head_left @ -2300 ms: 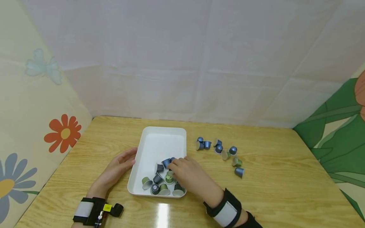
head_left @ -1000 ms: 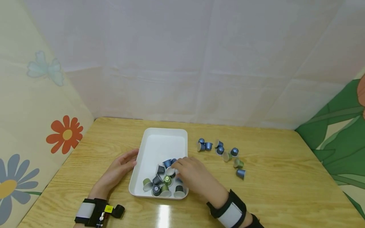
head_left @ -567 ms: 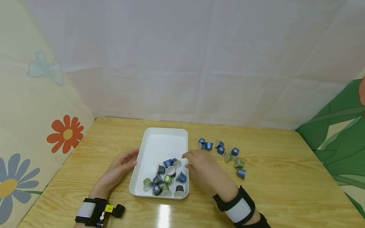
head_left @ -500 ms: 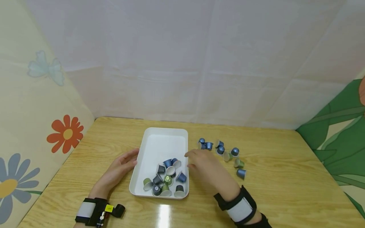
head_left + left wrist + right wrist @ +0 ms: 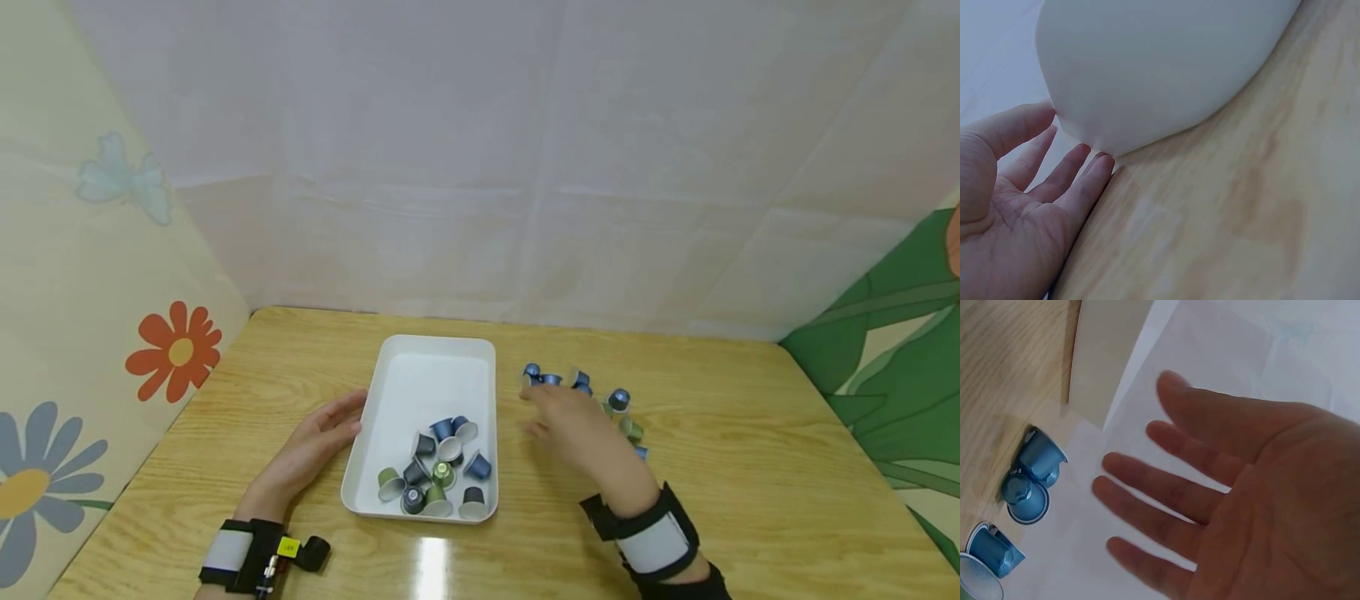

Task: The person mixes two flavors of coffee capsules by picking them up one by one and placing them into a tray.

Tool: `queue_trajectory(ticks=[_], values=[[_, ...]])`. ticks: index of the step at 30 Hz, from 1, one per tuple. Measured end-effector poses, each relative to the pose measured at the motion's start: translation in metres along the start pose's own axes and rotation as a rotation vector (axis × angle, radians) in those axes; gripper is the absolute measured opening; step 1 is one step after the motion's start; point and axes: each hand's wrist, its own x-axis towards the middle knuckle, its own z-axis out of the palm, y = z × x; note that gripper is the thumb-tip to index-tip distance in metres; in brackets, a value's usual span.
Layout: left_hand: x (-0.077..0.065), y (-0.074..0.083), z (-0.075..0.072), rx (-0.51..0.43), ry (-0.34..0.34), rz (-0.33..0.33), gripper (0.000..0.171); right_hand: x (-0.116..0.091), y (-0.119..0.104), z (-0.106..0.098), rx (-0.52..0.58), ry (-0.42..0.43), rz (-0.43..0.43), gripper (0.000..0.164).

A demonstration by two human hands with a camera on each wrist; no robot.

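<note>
A white tray (image 5: 431, 379) lies on the table with several coffee capsules, blue, dark grey and green, in its near half, including a bright green one (image 5: 443, 475). My left hand (image 5: 318, 437) rests its fingertips against the tray's left side; in the left wrist view those fingers (image 5: 1088, 181) are spread along the tray wall (image 5: 1160, 69). Right of the tray, my right hand (image 5: 581, 427) hovers over the table beside loose blue capsules (image 5: 532, 370). Its fingers (image 5: 1147, 503) look extended in the right wrist view and hold nothing, apart from the blue capsules (image 5: 1041, 455).
More loose capsules trail to the right, among them a blue one (image 5: 618, 400) and a green one (image 5: 632, 430), partly hidden behind the right hand. The wooden table (image 5: 750, 467) meets a white cloth backdrop (image 5: 487, 167) at its far edge.
My right hand has withdrawn from the capsules inside the tray and moved right towards the loose ones. A blue capsule it had covered now shows in the tray. The left hand stays put.
</note>
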Motion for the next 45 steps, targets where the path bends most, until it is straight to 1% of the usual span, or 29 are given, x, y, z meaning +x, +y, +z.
queue_trajectory(ticks=[4, 7, 9, 17, 21, 27, 30, 38, 42, 45], values=[[0.0, 0.0, 0.001, -0.009, 0.003, -0.001, 0.062, -0.001, 0.007, -0.003, 0.007, -0.078, 0.099, 0.049], [0.001, 0.001, 0.002, -0.007, 0.004, -0.002, 0.061, 0.0, 0.013, -0.004, 0.002, -0.11, 0.145, 0.05], [0.001, 0.001, 0.002, -0.005, 0.006, -0.002, 0.061, -0.001, 0.017, -0.005, 0.011, -0.111, 0.157, 0.05], [0.001, 0.001, 0.002, -0.024, 0.008, -0.003, 0.061, -0.003, 0.031, -0.015, 0.095, -0.067, 0.143, 0.049], [0.001, 0.002, 0.002, -0.014, 0.01, -0.004, 0.061, -0.005, 0.037, -0.018, 0.088, -0.066, 0.168, 0.048], [0.0, 0.001, 0.001, 0.006, 0.002, 0.005, 0.062, -0.004, 0.041, -0.019, 0.06, -0.109, 0.256, 0.05], [0.0, 0.0, 0.0, 0.005, 0.012, 0.0, 0.062, -0.003, 0.041, -0.017, 0.05, -0.134, 0.3, 0.051], [0.0, -0.001, -0.002, -0.004, 0.013, -0.003, 0.063, -0.001, 0.047, -0.014, 0.031, -0.182, 0.332, 0.049], [0.0, -0.001, -0.002, -0.004, 0.009, 0.001, 0.061, 0.0, 0.051, -0.012, 0.031, -0.188, 0.344, 0.05], [0.001, -0.001, -0.001, -0.012, -0.005, 0.016, 0.061, 0.001, 0.053, -0.009, 0.018, -0.187, 0.348, 0.049]])
